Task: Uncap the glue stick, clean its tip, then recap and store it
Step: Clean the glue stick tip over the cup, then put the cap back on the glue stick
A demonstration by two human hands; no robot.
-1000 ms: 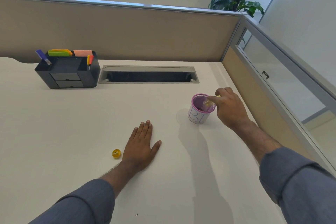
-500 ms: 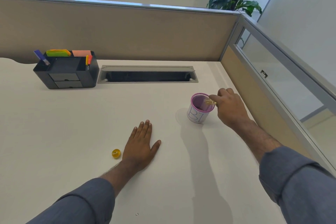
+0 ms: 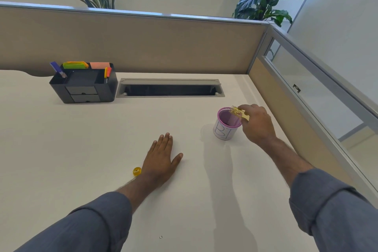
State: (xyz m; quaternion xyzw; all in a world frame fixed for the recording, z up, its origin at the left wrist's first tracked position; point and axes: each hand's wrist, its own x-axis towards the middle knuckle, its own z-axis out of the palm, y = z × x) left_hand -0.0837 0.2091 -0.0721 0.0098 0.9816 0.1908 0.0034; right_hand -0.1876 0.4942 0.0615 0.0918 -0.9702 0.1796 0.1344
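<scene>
- The right hand [image 3: 256, 124] is held just above the desk [image 3: 61, 149], its fingers closed on a yellow glue stick [image 3: 239, 113].
- The glue stick is tilted, with its free end over the rim of a purple mesh cup [image 3: 227, 124]; whether stick and rim touch cannot be told.
- The cup stands upright just to the left of the right hand, and a white label with blue marks is seen on its side.
- The left hand [image 3: 161, 159] is laid flat on the desk, palm down, fingers spread slightly and holding nothing.
- A small yellow cap [image 3: 137, 171] is seen on the desk just to the left of the left wrist, apart from the glue stick.
- A black desk organiser [image 3: 83, 86] with coloured notes and pens is placed well beyond the left hand, against the partition.
- A grey cable slot [image 3: 170, 88] is set into the desk beyond both hands.
</scene>
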